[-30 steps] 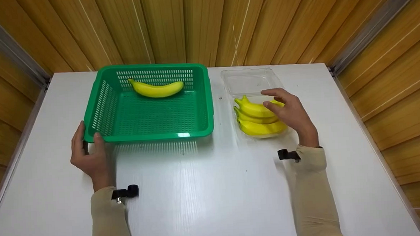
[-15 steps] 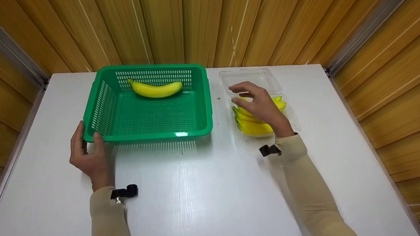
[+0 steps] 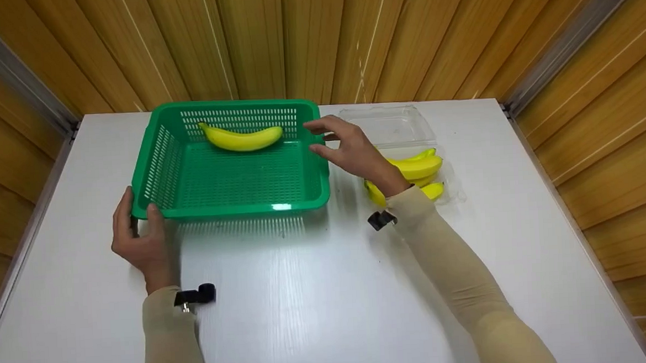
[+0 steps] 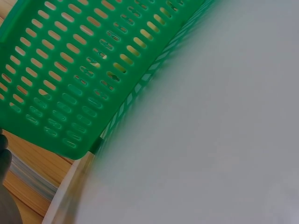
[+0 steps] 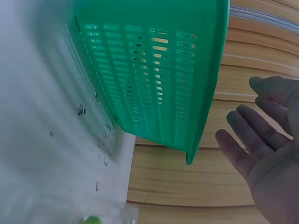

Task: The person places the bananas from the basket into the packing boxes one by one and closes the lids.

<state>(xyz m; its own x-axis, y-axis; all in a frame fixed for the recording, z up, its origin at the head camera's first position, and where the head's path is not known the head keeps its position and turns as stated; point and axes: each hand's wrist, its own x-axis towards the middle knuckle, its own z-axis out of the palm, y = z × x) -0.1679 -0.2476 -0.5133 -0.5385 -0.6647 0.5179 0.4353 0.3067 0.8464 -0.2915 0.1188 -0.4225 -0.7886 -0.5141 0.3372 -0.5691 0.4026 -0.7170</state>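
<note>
A green plastic basket [image 3: 236,210] with slotted walls stands at the left, and one yellow banana [image 3: 243,140] lies in it against the far wall. My left hand [image 3: 141,249] grips the basket's near left corner, thumb at the front rim and fingers along the left side. My right hand [image 3: 352,149] is raised at the basket's right rim, fingers loosely bent and thumb apart, holding nothing. In the right wrist view its fingers [image 5: 252,135] are spread beside the rim. Several bananas [image 3: 419,166] lie in a clear plastic clamshell box [image 3: 389,127], partly hidden by my right wrist.
The box's lid is folded back toward the rear of the white table [image 3: 286,316]. Wood-patterned panels [image 3: 316,43] rise behind the table and along both sides. Small dark specks [image 5: 81,110] dot the tabletop beside the basket.
My right hand has moved left from over the bananas in the box to the basket's right rim, with nothing in it. The left hand stays at the basket corner.
</note>
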